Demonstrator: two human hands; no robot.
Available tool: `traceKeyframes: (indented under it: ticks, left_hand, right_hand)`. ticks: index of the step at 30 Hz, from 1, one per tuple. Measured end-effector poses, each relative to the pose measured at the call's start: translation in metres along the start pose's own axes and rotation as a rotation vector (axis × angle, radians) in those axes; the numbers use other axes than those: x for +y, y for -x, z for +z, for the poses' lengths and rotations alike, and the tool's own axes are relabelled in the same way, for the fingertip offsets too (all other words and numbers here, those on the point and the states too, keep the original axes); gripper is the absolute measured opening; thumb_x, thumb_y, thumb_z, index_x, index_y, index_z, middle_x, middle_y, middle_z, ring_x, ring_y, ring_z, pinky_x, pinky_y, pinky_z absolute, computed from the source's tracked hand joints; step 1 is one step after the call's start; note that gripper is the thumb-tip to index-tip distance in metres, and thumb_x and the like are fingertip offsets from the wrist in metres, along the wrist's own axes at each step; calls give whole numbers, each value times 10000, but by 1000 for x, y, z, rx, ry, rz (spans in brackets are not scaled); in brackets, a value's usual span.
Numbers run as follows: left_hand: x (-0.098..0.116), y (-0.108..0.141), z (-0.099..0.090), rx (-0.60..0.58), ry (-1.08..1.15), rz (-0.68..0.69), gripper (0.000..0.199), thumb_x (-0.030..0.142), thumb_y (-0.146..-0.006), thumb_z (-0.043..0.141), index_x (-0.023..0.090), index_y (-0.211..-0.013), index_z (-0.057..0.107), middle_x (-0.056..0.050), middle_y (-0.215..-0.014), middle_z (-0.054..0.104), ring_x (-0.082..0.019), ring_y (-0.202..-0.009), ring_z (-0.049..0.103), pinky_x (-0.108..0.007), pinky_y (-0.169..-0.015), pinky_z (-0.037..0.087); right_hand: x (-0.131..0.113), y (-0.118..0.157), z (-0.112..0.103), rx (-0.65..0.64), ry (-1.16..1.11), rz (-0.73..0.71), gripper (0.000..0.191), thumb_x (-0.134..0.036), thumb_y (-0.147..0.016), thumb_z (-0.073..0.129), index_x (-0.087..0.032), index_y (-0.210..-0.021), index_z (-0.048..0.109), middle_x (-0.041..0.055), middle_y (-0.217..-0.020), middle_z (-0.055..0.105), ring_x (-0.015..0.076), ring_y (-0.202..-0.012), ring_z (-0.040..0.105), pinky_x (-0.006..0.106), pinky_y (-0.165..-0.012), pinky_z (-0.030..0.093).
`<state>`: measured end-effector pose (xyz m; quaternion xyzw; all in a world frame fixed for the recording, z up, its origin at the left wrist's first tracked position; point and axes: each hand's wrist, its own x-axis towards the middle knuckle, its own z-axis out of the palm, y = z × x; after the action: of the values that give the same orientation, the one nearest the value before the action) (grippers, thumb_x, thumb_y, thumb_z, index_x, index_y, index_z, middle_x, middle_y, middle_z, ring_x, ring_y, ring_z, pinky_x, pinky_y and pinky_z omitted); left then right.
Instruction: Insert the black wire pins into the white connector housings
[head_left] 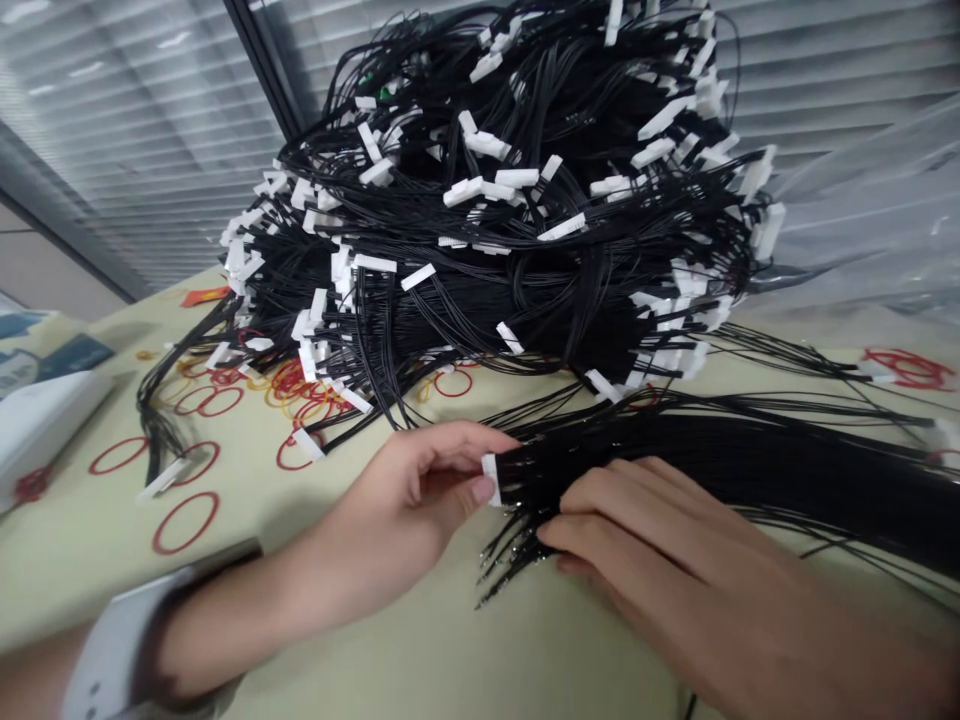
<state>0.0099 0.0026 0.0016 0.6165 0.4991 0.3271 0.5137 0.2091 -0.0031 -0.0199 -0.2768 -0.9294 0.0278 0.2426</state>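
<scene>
My left hand (420,490) pinches a white connector (491,480) between thumb and fingers, at the left end of a thick bundle of black wires (787,460). Over that bundle lies my right hand (645,540), its fingers curled on the wires close to their loose ends. Small shiny metal tips (510,550) fan out below the connector, between the two hands. The bundle runs off to the right edge of the view. What sits under my right fingertips is partly hidden.
Behind my hands rises a big heap of black cables (480,300) with white connectors. Red rubber bands (186,522) lie scattered on the pale table (360,640). A white box (49,430) stands at the left, clear plastic sheeting (877,210) at the right, blinds (840,60) behind.
</scene>
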Motion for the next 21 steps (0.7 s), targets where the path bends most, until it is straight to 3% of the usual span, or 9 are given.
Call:
traceKeyframes:
  ticks: [8, 14, 18, 21]
  left_hand:
    - [-3, -1, -1, 30, -66, -25, 201, 123, -776, 531, 156, -958, 610, -12, -820, 591, -121, -765, 546, -217, -697, 441]
    - [-4, -1, -2, -3, 19, -21, 179, 114, -778, 526, 154, -936, 598, -12, -845, 607, -123, -785, 554, -215, -709, 443]
    - [-3, 0, -2, -6, -23, -23, 184, 117, -785, 523, 155, -947, 601, -12, -841, 604, -120, -776, 544, -204, -684, 442]
    - [-3, -1, -2, 6, -53, -23, 192, 122, -784, 526, 161, -955, 605, -10, -838, 595, -116, -764, 538, -199, -676, 441]
  right_hand:
    - [8, 2, -7, -75, 304, -88, 292, -74, -634, 368, -153, -820, 578, 101, -851, 554, 237, -782, 500, 421, -690, 439]
    - [0, -4, -3, -46, -67, 185, 182, -77, -783, 366, -197, -773, 501, 0, -727, 525, 111, -632, 502, 231, -531, 422]
    - [-1, -6, 3, 60, -96, 243, 161, -131, -847, 376, -201, -779, 503, -11, -730, 533, 98, -653, 530, 227, -573, 435]
    - [1, -4, 7, 66, -89, 288, 164, -147, -852, 379, -193, -747, 495, -11, -693, 512, 98, -605, 518, 234, -528, 417]
